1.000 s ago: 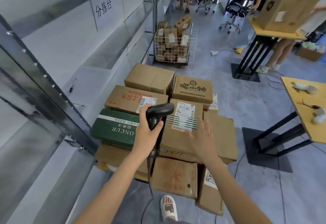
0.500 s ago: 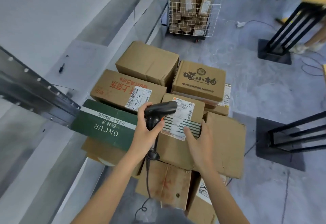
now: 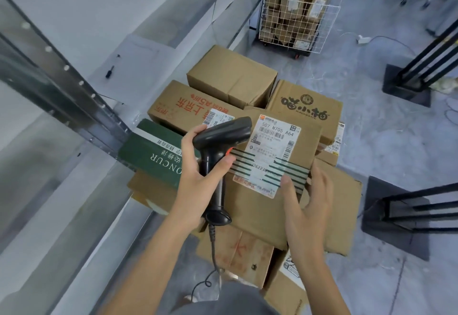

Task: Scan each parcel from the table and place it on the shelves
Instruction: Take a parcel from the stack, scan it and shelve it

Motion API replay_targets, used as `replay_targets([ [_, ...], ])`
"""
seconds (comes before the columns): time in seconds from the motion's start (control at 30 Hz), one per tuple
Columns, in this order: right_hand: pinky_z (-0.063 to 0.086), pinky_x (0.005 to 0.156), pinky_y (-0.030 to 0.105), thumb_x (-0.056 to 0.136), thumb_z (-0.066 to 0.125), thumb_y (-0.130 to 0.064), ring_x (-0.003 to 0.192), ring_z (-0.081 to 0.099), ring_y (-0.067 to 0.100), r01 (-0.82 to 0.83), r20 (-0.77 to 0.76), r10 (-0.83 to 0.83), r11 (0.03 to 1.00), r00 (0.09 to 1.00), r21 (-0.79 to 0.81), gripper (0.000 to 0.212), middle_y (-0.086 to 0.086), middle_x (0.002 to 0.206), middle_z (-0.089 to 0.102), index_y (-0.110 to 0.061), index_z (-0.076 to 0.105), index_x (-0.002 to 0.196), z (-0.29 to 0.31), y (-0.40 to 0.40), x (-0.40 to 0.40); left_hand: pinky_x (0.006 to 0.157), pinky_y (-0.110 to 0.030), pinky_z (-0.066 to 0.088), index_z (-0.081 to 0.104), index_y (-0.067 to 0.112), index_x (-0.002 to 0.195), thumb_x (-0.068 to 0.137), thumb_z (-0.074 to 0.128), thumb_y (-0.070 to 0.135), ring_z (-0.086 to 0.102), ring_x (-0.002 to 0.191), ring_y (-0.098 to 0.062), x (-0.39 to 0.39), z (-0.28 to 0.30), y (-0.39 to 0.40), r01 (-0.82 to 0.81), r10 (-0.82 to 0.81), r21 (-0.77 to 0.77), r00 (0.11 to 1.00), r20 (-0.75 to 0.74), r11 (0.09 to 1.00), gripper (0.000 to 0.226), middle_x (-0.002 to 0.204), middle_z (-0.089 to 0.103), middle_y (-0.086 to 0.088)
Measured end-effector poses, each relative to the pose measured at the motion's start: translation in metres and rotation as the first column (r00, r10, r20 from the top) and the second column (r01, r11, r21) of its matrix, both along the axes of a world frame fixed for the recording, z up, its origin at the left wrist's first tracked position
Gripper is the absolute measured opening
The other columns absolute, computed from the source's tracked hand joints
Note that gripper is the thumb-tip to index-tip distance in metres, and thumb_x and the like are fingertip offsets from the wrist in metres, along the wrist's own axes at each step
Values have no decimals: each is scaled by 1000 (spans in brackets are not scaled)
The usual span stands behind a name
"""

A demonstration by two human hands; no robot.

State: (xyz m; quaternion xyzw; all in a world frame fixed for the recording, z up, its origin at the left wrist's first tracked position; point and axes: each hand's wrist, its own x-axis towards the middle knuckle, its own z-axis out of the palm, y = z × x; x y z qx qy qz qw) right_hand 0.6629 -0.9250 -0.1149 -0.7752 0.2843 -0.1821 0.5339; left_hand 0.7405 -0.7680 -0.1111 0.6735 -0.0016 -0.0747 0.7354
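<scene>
Scanning step: left hand [image 3: 198, 178] fingers clamped on black handheld scanner [image 3: 218, 146], right hand [image 3: 307, 205] fingers spread against labelled brown cardboard parcel [image 3: 267, 205] at frame centre; next, lifting it shelfward.

Floor [image 3: 371, 166]: grey, mottled, under diffuse even light. Metal shelving upright [image 3: 62, 96], perforated, runs diagonally left of the grip; pale shelf panels [image 3: 86, 12] lie beyond it. White wire cart [image 3: 297, 24] stands far ahead. Black table frames [image 3: 421, 210] on dark base plates stand right of the grip.

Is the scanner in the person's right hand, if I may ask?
No, the left hand grips the scanner; the right hand rests on a parcel.
</scene>
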Motion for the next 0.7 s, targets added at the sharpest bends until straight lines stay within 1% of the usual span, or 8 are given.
replay_targets([
  [0.07,29,115,21,90,63,-46,138,34,9,-45,85,49,998,995,-45,68,-6,142,42,-26,42,151,19,10,-3,82,-13,54,48,59,126,85,79,25,62,112,3,-8,11,15,-43,44,-32,999,30,999,61,124,61,26],
  [0.13,22,110,6,84,57,-54,143,27,4,-128,140,138,989,981,-73,67,-8,147,39,-37,43,147,37,22,-2,89,-27,56,47,57,128,82,77,28,63,118,-6,-18,21,35,-99,102,-70,994,37,993,63,128,61,19],
  [0.2,21,107,1,80,56,-59,146,20,-5,-240,164,240,971,957,-18,63,-12,156,31,-51,42,141,53,38,0,92,-39,56,47,56,130,81,77,27,63,122,-17,-28,30,58,-158,162,-118,986,25,980,64,133,62,12],
  [0.3,23,108,11,74,57,-66,143,13,-19,-395,167,385,918,907,30,70,-22,164,19,-61,38,141,72,69,1,90,-38,58,47,50,132,83,75,21,64,121,-22,-48,42,96,-234,245,-182,969,41,955,64,133,64,4],
  [0.37,26,118,29,76,59,-65,149,18,-8,-490,184,480,872,858,13,74,-19,165,23,-60,35,145,80,93,-1,93,-37,57,47,49,132,84,75,20,65,120,-20,-64,49,122,-285,304,-189,949,80,940,63,131,66,5],
  [0.47,30,119,55,77,60,-63,150,28,13,-587,197,574,809,794,8,75,-17,160,34,-64,29,145,91,130,-8,89,-30,57,48,52,131,80,79,27,66,117,-20,-92,59,162,-385,417,-224,902,115,895,64,129,67,2],
  [0.6,26,120,55,76,57,-66,150,27,15,-676,180,675,734,716,-68,87,-17,162,30,-52,21,155,93,183,-21,95,-38,58,45,48,134,85,77,22,65,120,-20,-131,62,214,-506,548,-251,825,138,825,64,129,67,8],
  [0.7,19,125,48,73,58,-69,151,13,-4,-766,174,766,638,619,-80,87,-30,163,12,-63,15,149,90,226,-33,91,-30,58,47,50,131,83,77,27,66,117,-13,-163,59,245,-618,662,-261,735,145,742,62,126,67,11],
])
